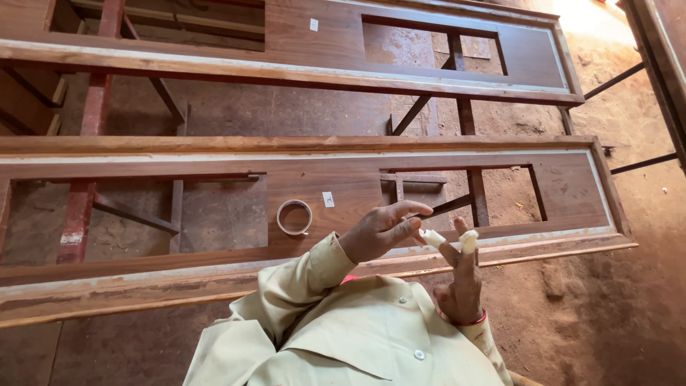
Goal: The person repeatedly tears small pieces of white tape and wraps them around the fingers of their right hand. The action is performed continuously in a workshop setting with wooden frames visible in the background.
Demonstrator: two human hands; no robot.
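Note:
My right hand (461, 286), with a red band at the wrist, is held up in front of my chest with its fingers apart. Two of its fingertips are wrapped in white tape (468, 241). My left hand (379, 232) reaches across from a cream sleeve and pinches the tape on the nearer fingertip (431, 236) between thumb and fingers. A roll of tape (294, 216) lies flat on the wooden door frame (343, 189) just left of my left hand.
The brown frame has rectangular cut-outs (143, 214) and pale filler along its edges; it rests on red metal trestles (78, 214). A second similar frame (321, 43) lies farther away. The dirt floor (629, 300) lies to the right.

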